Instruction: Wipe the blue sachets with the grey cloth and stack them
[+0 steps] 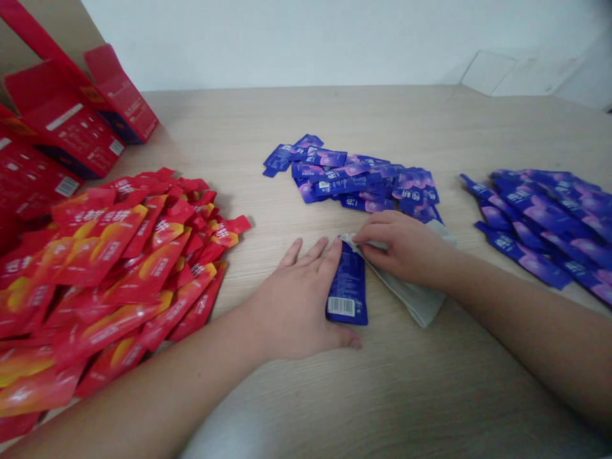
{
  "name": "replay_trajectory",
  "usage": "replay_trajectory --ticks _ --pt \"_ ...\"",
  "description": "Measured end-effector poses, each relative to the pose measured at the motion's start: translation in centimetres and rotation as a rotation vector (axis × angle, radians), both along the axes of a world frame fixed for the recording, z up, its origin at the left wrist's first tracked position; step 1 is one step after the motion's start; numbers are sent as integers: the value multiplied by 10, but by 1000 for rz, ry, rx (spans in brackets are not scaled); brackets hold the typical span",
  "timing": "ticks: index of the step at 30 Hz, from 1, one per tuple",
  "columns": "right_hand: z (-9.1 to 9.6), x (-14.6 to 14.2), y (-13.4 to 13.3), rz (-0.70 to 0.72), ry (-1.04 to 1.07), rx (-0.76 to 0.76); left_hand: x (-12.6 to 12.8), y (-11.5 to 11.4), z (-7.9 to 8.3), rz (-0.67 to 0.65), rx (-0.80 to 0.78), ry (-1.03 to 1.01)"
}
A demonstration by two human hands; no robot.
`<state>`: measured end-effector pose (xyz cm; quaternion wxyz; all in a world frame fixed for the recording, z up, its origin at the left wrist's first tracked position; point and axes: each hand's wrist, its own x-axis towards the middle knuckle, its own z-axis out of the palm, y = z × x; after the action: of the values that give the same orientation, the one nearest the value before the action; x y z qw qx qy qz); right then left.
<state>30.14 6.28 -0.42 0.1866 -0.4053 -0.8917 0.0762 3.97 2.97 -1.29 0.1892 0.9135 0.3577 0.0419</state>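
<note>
A dark blue sachet (348, 284) lies on the table, its printed back with a barcode facing up. My left hand (301, 296) rests flat along its left edge, fingers stretched out and thumb below its bottom end. At the sachet's top end, my right hand (401, 245) pinches a pale grey-white cloth (415, 299). Part of the cloth is bunched at the fingertips, touching the sachet's top; the rest trails under the hand to the right. The sachet's upper end is partly hidden by the cloth and fingers.
A big heap of red sachets (129, 268) covers the left side. Behind it stand red cardboard boxes (76, 131) with open flaps. Blue-purple sachets (354, 178) lie piled beyond my hands, and another blue-purple pile (549, 217) is at the right. A white wall (306, 44) borders the table's back.
</note>
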Motion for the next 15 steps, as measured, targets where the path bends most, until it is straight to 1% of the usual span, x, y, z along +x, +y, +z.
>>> replay_trajectory --ticks 1,3,5,7,8,9,11,15 --pt "2 0 -2 5 44 -6 -1 1 1 -18 -15 7" --pt "8 -5 -11 53 130 -81 -3 3 2 -26 -37 8" --pt "16 -13 -23 146 177 -223 -3 4 3 -1 -44 -15" --pt "21 -24 -33 267 172 -368 -2 4 4 19 -52 -46" --pt "23 -28 -37 317 164 -411 -2 3 4 23 -55 -59" --pt "23 -32 -40 350 148 -432 -1 3 4 26 -56 -70" --pt "20 -37 -42 355 111 -419 0 2 3 31 -56 -82" --pt "13 -38 -36 253 7 -312 1 2 2 31 -56 -76"
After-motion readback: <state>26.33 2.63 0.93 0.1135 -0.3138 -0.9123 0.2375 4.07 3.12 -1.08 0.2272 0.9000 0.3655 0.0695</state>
